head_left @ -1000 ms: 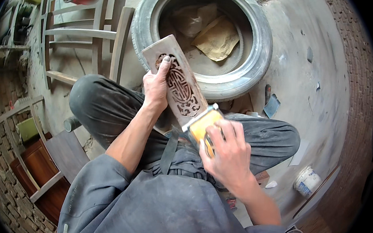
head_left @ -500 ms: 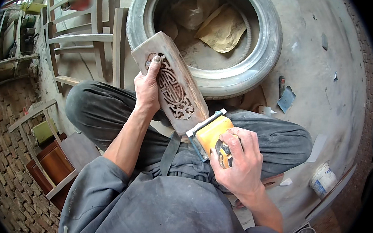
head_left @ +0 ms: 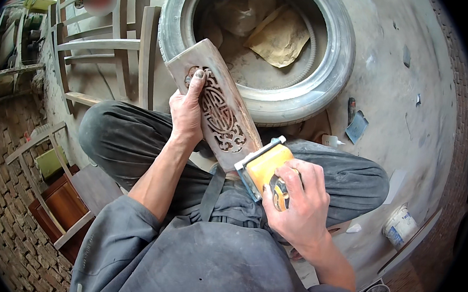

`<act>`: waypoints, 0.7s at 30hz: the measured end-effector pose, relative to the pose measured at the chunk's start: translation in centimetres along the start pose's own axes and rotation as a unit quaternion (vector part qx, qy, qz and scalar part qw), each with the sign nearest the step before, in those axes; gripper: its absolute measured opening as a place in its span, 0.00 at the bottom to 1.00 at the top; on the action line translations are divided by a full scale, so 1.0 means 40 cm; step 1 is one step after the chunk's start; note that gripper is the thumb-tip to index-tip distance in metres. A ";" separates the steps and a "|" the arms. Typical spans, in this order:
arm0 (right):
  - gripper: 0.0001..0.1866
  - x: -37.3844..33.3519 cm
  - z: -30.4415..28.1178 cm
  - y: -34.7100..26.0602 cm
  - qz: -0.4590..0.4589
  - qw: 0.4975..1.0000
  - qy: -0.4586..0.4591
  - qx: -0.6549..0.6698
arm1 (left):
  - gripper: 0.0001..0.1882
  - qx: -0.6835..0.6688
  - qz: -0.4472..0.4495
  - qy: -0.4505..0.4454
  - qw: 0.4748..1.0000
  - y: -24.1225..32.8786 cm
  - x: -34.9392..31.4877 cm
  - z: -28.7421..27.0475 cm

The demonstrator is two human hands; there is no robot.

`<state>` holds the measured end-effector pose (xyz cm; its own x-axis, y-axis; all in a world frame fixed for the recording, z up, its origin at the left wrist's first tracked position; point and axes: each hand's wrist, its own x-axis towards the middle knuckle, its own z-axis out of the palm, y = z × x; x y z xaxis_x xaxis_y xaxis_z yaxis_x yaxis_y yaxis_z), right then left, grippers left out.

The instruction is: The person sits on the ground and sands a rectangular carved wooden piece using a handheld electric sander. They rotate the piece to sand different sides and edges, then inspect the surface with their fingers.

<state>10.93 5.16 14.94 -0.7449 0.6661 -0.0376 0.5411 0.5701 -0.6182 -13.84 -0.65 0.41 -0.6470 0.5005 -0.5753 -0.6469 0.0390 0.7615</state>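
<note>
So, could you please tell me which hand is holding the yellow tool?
The right hand holds the yellow tool; the left hand instead holds the carved openwork piece.

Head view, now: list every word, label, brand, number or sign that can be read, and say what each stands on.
No text is clear enough to quote.
White bucket: blue print, too small to read.
Left sleeve: faint marks, too blurred to tell whether they are letters.
Carved panel in the left hand: openwork pattern, no readable print.
Yellow tool in the right hand: no readable label.
</note>
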 end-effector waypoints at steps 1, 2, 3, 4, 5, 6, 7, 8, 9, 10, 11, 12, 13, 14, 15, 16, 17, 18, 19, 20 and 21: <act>0.22 0.011 0.004 -0.006 -0.007 1.000 0.006 -0.005 | 0.23 -0.001 0.001 -0.004 1.000 -0.001 0.002 -0.001; 0.22 0.028 0.009 -0.009 -0.016 1.000 0.011 -0.015 | 0.23 0.000 -0.001 -0.009 1.000 -0.003 0.004 -0.002; 0.21 0.053 0.015 -0.008 -0.028 0.999 0.014 -0.024 | 0.23 0.000 0.000 -0.012 1.000 -0.003 0.003 -0.005; 0.21 0.071 0.019 -0.007 -0.040 0.999 0.018 -0.032 | 0.23 0.000 0.000 -0.015 1.000 -0.003 0.004 -0.007; 0.21 0.081 0.023 -0.007 -0.039 0.999 0.016 -0.033 | 0.23 -0.003 -0.005 -0.014 1.000 -0.003 0.007 -0.006; 0.21 0.077 0.021 -0.011 -0.035 0.999 0.010 -0.037 | 0.23 -0.003 -0.004 -0.010 1.000 -0.003 0.005 -0.006; 0.20 0.063 0.015 -0.014 -0.032 0.999 0.003 -0.041 | 0.23 -0.004 -0.003 -0.005 1.000 -0.003 0.002 -0.005; 0.20 0.050 0.008 -0.016 -0.029 0.999 -0.005 -0.045 | 0.23 -0.005 -0.003 0.001 1.000 -0.003 0.001 -0.003; 0.20 0.029 0.007 -0.013 -0.027 0.999 -0.004 -0.039 | 0.24 -0.001 0.000 0.002 1.000 -0.006 0.003 -0.003; 0.20 0.018 0.003 -0.015 -0.023 0.999 -0.005 -0.040 | 0.23 -0.007 0.000 -0.003 1.000 -0.006 0.003 -0.003; 0.20 0.009 0.001 -0.020 -0.018 0.999 -0.007 -0.040 | 0.23 -0.011 -0.001 -0.008 1.000 -0.007 0.000 -0.005; 0.19 0.009 0.001 -0.023 -0.013 0.999 -0.009 -0.040 | 0.23 -0.015 -0.002 -0.013 1.000 -0.007 -0.002 -0.006; 0.20 0.020 0.005 -0.023 -0.022 0.999 -0.002 -0.039 | 0.22 -0.020 0.000 -0.007 1.000 -0.005 -0.002 -0.007; 0.20 0.038 0.011 -0.024 -0.028 0.999 -0.001 -0.039 | 0.21 -0.023 -0.002 -0.009 1.000 -0.009 -0.003 -0.008; 0.20 0.064 0.017 -0.022 -0.034 0.999 0.002 -0.039 | 0.21 -0.025 -0.002 -0.011 1.000 -0.010 -0.002 -0.008; 0.20 0.092 0.024 -0.022 -0.041 0.998 0.004 -0.038 | 0.20 -0.027 -0.001 -0.013 1.000 -0.011 -0.001 -0.011; 0.19 0.124 0.027 -0.025 -0.051 0.998 0.003 -0.035 | 0.20 -0.020 0.001 -0.009 1.000 -0.021 0.008 -0.020; 0.19 0.154 0.026 -0.028 -0.061 0.997 -0.002 -0.037 | 0.20 -0.020 0.005 -0.011 1.000 -0.020 0.009 -0.018; 0.19 0.187 0.025 -0.034 -0.068 0.997 -0.003 -0.036 | 0.19 -0.019 0.010 -0.013 1.000 -0.017 0.010 -0.015; 0.19 0.219 0.030 -0.033 -0.072 0.997 -0.007 -0.035 | 0.19 -0.019 0.011 -0.014 1.000 -0.019 0.011 -0.013; 0.19 0.248 0.045 -0.018 -0.139 0.989 0.037 -0.046 | 0.18 -0.001 0.006 -0.009 1.000 -0.014 0.010 -0.004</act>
<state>2.46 10.48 13.61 -0.8406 0.5096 0.1836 0.3556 0.7748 -0.5227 -13.78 -0.61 -0.29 -0.6477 0.5166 -0.5600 -0.6398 0.0303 0.7679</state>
